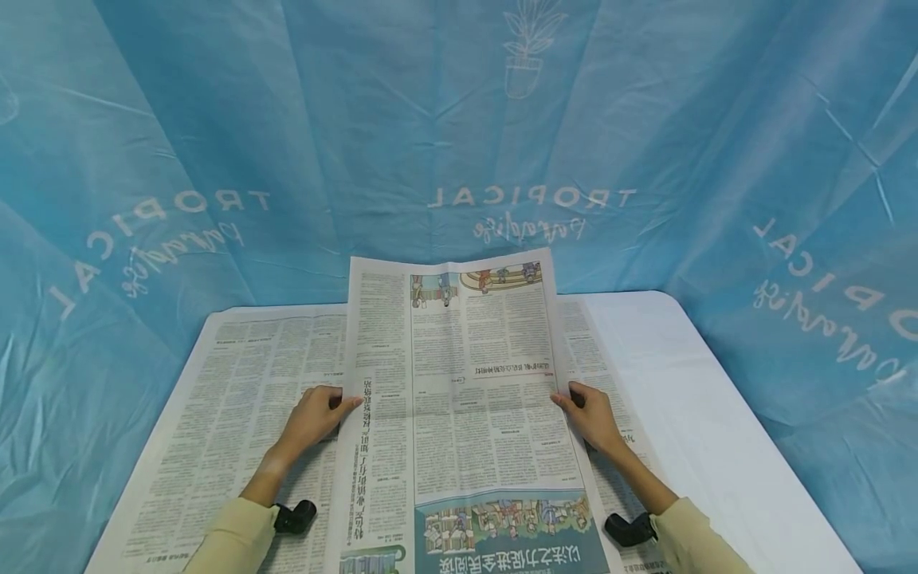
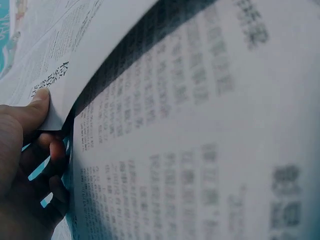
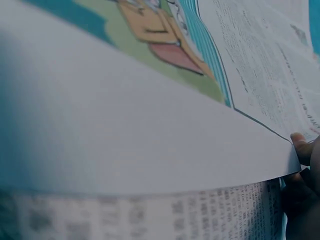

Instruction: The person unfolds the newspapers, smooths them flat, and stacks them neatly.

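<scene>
A newspaper sheet (image 1: 488, 414) with printed columns and colour drawings is held up by its two side edges, its print upside down in the head view. On the left edge my left hand (image 1: 315, 416) pinches the paper, thumb on top and fingers underneath. The left wrist view shows that left thumb (image 2: 40, 102) pressing near the margin. At the opposite edge my right hand (image 1: 591, 414) pinches the sheet the same way; the right thumb (image 3: 301, 146) lies on its upper face in the right wrist view. The sheet's far end rises in front of the blue cloth.
Another newspaper sheet (image 1: 237, 430) lies spread on the white table (image 1: 688, 383), under the held one and out to both sides. A blue cloth (image 1: 387, 143) with white lettering hangs behind and along the sides. Each wrist wears a black device (image 1: 294, 518).
</scene>
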Tool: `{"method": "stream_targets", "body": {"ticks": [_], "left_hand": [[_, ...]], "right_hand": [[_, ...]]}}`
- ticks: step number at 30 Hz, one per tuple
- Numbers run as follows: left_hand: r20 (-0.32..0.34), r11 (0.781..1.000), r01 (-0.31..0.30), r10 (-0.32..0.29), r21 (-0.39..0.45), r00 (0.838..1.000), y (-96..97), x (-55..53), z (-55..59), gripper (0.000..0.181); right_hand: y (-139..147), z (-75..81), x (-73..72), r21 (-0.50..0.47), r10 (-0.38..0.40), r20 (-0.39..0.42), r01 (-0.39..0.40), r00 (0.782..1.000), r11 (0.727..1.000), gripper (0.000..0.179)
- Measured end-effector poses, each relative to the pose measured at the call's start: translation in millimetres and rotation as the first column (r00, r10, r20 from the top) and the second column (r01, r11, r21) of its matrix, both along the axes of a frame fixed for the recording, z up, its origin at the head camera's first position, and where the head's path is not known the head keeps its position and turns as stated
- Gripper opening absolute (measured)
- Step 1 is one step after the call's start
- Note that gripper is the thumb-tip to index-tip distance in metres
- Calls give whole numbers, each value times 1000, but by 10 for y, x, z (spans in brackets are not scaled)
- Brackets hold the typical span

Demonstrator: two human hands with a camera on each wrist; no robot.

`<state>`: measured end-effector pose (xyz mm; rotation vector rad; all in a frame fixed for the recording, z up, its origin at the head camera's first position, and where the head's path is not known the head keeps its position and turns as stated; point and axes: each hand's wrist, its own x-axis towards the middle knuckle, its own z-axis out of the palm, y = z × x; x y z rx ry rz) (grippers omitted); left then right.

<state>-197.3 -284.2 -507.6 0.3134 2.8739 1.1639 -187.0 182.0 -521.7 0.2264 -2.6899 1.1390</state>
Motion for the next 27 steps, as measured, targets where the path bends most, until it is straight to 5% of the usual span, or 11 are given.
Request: {"method": "stream_targets", "body": {"ticks": [27], "left_hand": [[-11, 996, -12, 11, -94, 1000, 30, -47, -30, 25]], "right_hand": [[-41, 64, -68, 70, 13, 64, -18, 998, 997, 17]]}}
